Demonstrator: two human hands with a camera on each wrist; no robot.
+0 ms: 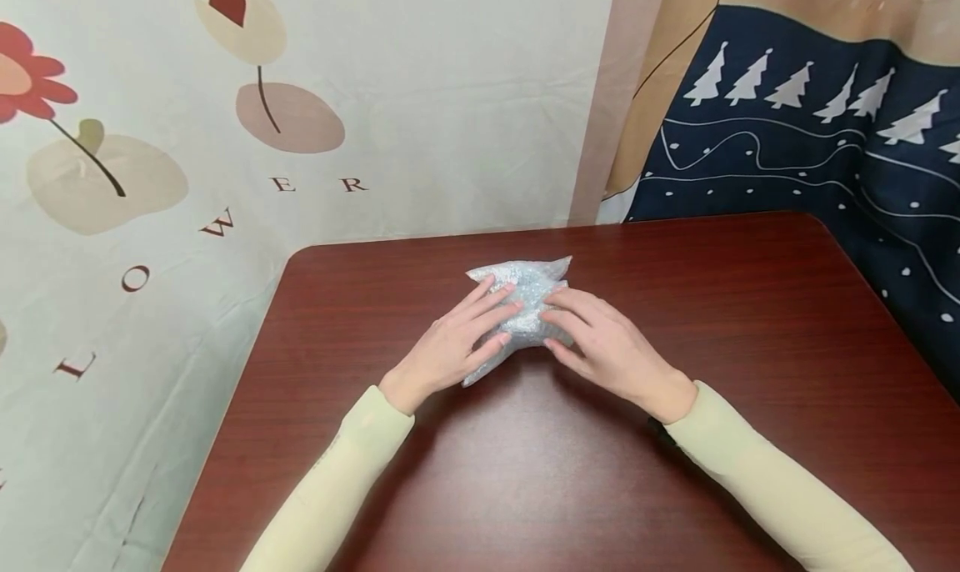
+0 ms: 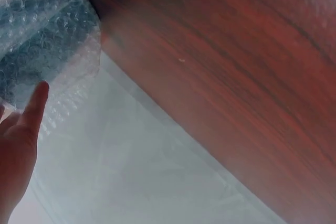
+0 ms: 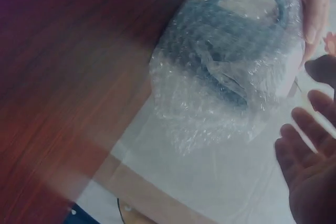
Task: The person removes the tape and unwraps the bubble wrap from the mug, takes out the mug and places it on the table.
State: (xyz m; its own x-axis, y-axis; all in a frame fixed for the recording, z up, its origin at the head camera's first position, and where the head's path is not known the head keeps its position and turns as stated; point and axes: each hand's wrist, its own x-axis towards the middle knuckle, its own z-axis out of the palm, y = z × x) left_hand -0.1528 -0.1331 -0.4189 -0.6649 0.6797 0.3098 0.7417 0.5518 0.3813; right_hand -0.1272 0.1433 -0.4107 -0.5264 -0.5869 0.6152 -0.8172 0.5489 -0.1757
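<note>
A parcel of clear bubble wrap [image 1: 528, 284] lies on the brown table, its loose corners sticking out. Through the plastic in the right wrist view, a dark blue-grey thing with a looped handle [image 3: 283, 11] shows, much like a mug. Straight fingers of my left hand [image 1: 450, 338] rest along the parcel's left side, and a fingertip [image 2: 42, 87] meets the wrap in the left wrist view. On the other side is my right hand [image 1: 618, 347], fingers loosely bent and spread. The right wrist view shows those fingers [image 3: 299, 135] a little apart from the wrap.
The wood-grain table [image 1: 735, 330] has rounded far corners. Behind it hangs a pale cloth [image 1: 450, 122] printed with flowers and letters. A dark blue cloth [image 1: 787, 155] with white trees hangs at the right.
</note>
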